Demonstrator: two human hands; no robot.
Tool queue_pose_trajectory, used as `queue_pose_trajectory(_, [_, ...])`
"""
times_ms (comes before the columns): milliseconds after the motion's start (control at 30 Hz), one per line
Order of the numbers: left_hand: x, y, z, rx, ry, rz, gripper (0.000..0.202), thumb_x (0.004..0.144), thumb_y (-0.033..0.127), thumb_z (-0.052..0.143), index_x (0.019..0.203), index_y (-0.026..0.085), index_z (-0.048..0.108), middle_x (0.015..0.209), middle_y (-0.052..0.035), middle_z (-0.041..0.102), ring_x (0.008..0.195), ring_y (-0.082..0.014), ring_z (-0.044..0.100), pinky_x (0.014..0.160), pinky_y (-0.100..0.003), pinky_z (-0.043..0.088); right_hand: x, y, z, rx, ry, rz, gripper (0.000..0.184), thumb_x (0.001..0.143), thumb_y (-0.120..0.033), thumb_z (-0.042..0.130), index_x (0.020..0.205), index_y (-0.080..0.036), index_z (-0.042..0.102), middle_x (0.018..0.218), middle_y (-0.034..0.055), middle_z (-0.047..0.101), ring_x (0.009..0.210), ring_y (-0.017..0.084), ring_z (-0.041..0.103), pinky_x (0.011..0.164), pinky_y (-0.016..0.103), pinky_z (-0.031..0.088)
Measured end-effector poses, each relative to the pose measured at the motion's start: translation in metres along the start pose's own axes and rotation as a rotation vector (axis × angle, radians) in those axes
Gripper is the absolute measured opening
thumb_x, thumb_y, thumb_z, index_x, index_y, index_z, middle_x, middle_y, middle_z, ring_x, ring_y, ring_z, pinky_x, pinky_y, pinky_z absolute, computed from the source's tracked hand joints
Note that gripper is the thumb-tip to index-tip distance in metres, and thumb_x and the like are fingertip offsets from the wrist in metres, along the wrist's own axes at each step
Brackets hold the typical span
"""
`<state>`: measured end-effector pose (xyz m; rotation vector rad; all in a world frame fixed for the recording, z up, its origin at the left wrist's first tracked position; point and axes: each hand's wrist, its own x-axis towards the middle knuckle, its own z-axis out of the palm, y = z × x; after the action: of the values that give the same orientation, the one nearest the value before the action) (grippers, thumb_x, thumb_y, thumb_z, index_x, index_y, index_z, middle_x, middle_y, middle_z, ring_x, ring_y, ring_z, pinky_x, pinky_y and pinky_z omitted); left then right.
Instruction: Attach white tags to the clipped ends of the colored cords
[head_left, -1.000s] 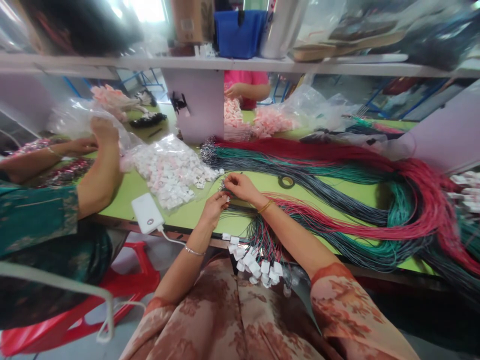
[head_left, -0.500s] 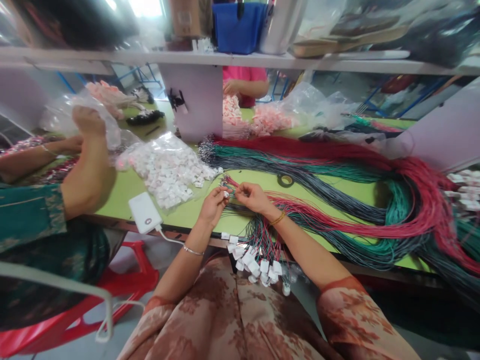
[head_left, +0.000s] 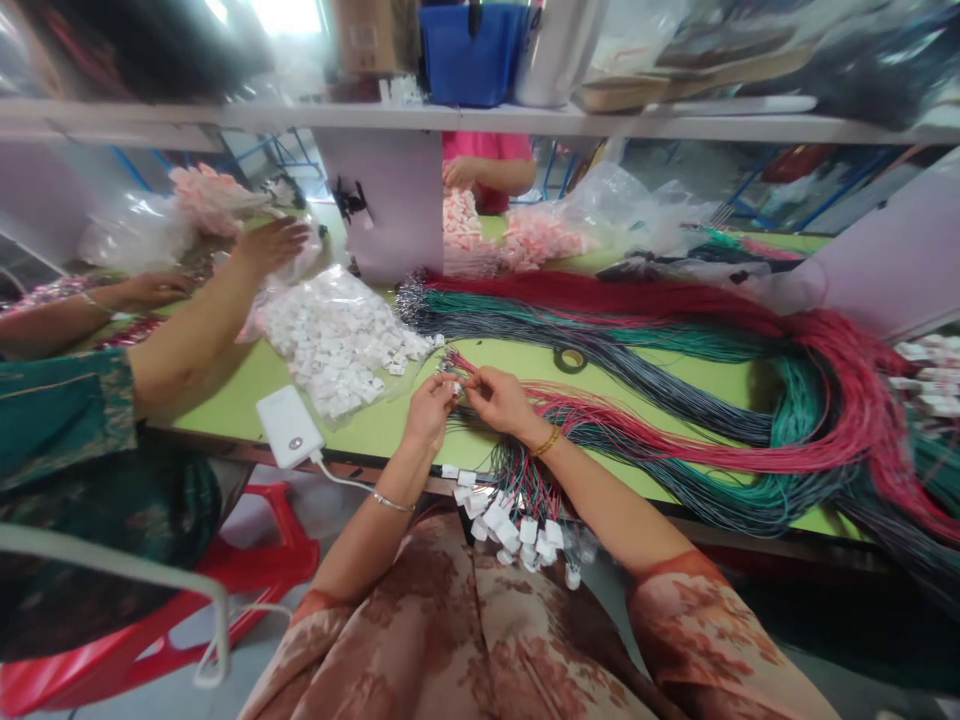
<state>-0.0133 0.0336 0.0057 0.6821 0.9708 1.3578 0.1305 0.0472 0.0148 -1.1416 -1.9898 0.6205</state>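
Between the fingertips of my left hand is a small white connector housing. My right hand is pinched close beside it on a thin wire, most of it hidden by the fingers. Just beyond both hands lie the ends of red, green and black wires, their tips too small to make out. A bunch of finished-looking wire ends with white connectors hangs over the table's front edge below my hands. Long red wires run rightward from near my right wrist.
A clear bag of white connectors lies left of my hands, near a white power bank with a cable. A tape roll and thick wire bundles lie behind. At left, a co-worker's arm reaches across the table.
My hands have drawn slightly closer together around the connector. The co-worker's raised hand at left has moved right and away, its fingers now stretched out over the plastic bag.
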Motion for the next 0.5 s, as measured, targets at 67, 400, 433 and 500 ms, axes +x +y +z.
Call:
queue_pose_trajectory(67, [0.0019, 0.0015, 0.0031, -0.003, -0.011, -0.006, 0.011, 0.072, 0.017, 0.071, 0.081, 0.015, 0.065, 0.068, 0.0001, 0.061, 0.059, -0.0073, 0.05, 0.06, -0.022, 0.043, 0.0011, -0.0009, -0.0026, -0.029, 0.016, -0.017, 0.015, 0.082, -0.029, 0.051, 0.078, -0.017, 0.059, 0.075, 0.0053, 0.062, 0.067, 0.015, 0.052, 0.065, 0.026, 0.039])
queue_pose_trajectory(400, [0.0077, 0.0038, 0.0067, -0.008, -0.024, -0.033, 0.01, 0.073, 0.014, 0.069, 0.083, 0.014, 0.066, 0.076, -0.0033, 0.063, 0.063, -0.0085, 0.052, 0.062, -0.023, 0.043, 0.0026, 0.0003, -0.006, 0.014, -0.024, 0.065, 0.02, 0.086, -0.032, 0.049, 0.08, -0.016, 0.059, 0.071, 0.0025, 0.061, 0.06, 0.013, 0.048, 0.06, 0.024, 0.037])
queue_pose_trajectory(433, [0.0072, 0.0026, 0.0066, -0.002, -0.02, -0.035, 0.01, 0.073, 0.015, 0.069, 0.082, 0.014, 0.066, 0.075, -0.0029, 0.063, 0.062, -0.0084, 0.051, 0.062, -0.023, 0.043, 0.0023, 0.0006, -0.0048, -0.009, -0.024, 0.074, 0.02, 0.087, -0.031, 0.048, 0.08, -0.016, 0.058, 0.07, 0.0028, 0.061, 0.06, 0.013, 0.048, 0.06, 0.025, 0.037])
queue_pose_trajectory(500, [0.0065, 0.0003, 0.0056, 0.015, -0.019, -0.047, 0.009, 0.072, 0.015, 0.07, 0.08, 0.014, 0.066, 0.072, -0.0022, 0.062, 0.06, -0.0083, 0.051, 0.062, -0.023, 0.043, 0.0016, -0.0008, -0.0044, -0.072, -0.038, 0.077, 0.021, 0.088, -0.031, 0.047, 0.081, -0.016, 0.059, 0.071, 0.0038, 0.061, 0.061, 0.014, 0.049, 0.061, 0.026, 0.037])
